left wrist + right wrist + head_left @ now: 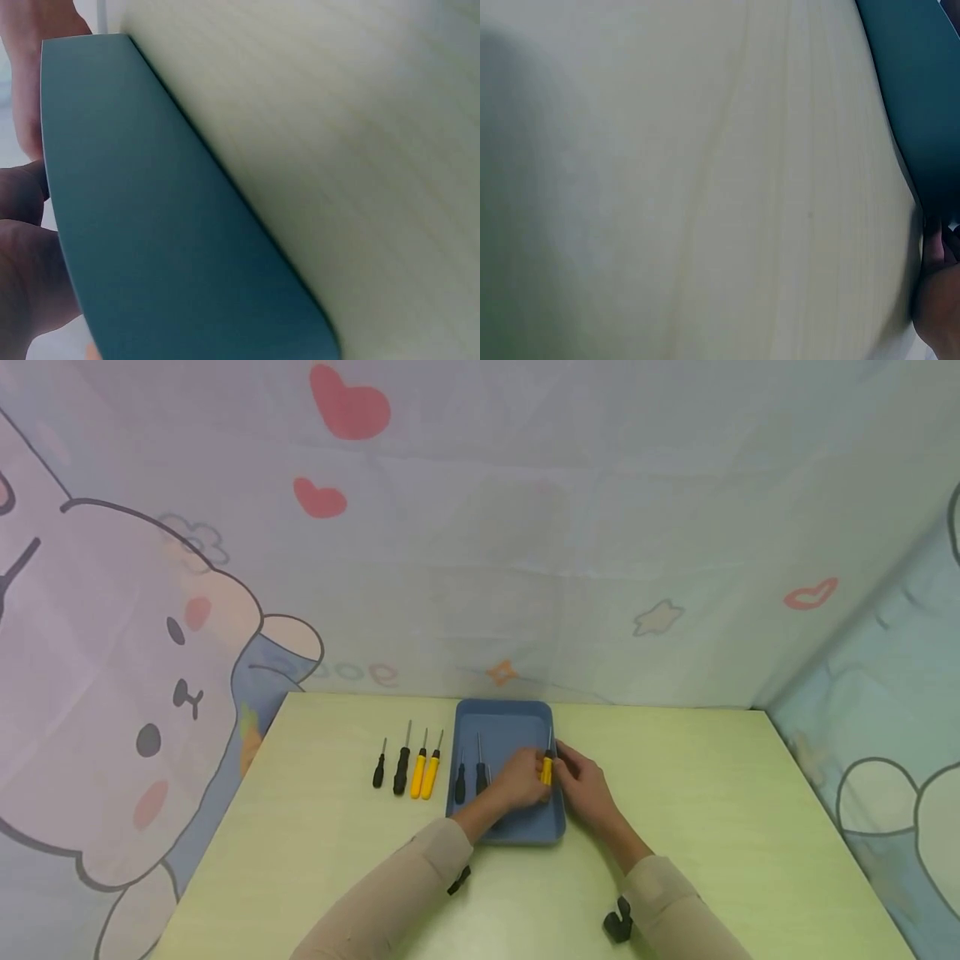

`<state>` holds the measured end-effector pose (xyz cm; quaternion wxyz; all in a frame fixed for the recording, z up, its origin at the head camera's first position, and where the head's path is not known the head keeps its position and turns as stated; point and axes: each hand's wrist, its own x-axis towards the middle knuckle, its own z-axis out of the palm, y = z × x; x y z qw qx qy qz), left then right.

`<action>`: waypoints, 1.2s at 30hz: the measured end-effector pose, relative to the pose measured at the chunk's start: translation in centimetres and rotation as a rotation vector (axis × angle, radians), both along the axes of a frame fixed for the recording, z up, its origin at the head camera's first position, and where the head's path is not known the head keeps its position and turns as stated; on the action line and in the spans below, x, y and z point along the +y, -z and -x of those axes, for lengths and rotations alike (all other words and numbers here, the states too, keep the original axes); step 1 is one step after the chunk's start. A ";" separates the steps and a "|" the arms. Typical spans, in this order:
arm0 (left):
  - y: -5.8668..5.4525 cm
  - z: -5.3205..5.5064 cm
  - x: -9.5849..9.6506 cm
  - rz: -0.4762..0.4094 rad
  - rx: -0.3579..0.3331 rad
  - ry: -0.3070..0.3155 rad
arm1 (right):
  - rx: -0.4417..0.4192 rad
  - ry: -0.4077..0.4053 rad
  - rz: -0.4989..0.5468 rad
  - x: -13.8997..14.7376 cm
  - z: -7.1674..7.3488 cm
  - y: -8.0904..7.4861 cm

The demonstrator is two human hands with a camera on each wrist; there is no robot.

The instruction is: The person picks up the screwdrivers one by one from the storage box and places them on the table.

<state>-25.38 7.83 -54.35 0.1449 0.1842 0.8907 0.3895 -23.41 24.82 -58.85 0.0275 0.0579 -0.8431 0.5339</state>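
Lying inside the blue tray (pixel 501 727) are black-handled screwdrivers (pixel 461 783).

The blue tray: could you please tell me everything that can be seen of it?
The blue tray is shallow and oblong, with rounded corners and raised walls; its smooth surface looks like plastic. It lies flat on the pale table, longer sides running away from the person. Dark-handled screwdrivers lie inside toward its left. The left grip is over its interior, holding a yellow-handled screwdriver near the right wall; the right grip is at the right rim and seems to touch it.
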 end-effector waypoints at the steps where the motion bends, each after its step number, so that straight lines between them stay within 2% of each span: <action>1: 0.0 -0.1 0.0 -0.014 -0.011 -0.005 | -0.001 -0.001 0.001 0.0 0.0 0.0; 8: -0.3 -0.3 -0.4 -0.090 -0.074 -0.029 | -0.002 -0.005 0.009 0.0 -0.1 0.0; 16: -0.7 -0.7 -1.7 -0.190 -0.187 -0.074 | 0.000 0.001 -0.002 -0.2 -0.2 0.1; 23: -1.0 -0.3 -2.7 -0.188 -0.185 -0.079 | 0.010 0.018 -0.008 -0.1 0.0 0.3; 30: -2.0 -0.1 -3.6 -0.177 -0.139 -0.052 | -0.008 -0.001 0.000 0.1 0.0 0.3; 36: -3.0 -0.1 -4.1 -0.208 -0.114 -0.065 | -0.018 -0.006 0.002 0.0 0.0 0.2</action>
